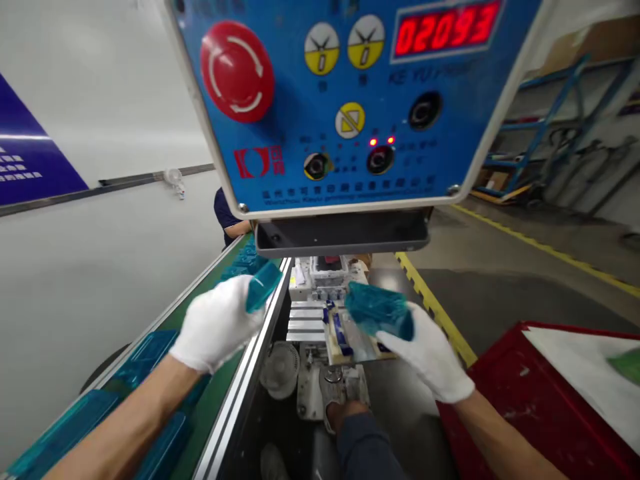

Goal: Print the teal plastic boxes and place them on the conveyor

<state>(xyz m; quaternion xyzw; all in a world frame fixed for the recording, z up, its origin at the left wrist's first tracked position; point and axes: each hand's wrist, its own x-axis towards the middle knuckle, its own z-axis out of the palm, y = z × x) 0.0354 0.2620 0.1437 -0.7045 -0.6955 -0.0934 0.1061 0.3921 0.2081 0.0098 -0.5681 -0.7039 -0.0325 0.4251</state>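
Both my hands wear white gloves. My left hand (pixel 217 327) is closed on a translucent teal plastic part (pixel 263 285), held over the edge of the green conveyor belt (pixel 213 400). My right hand (pixel 425 353) grips another teal plastic part (pixel 377 310) just above the metal fixture (pixel 345 337) of the machine in front of me. Above both hands hangs the blue control panel (pixel 350 100), with a red emergency button (pixel 237 71) and a red counter display (pixel 445 28).
Several teal parts (pixel 145 353) lie on the conveyor at my left. A red crate (pixel 505 393) with a white sheet stands at the right. Another person's arm (pixel 235 227) shows far along the belt. Yellow floor lines and blue racks (pixel 545 127) lie beyond.
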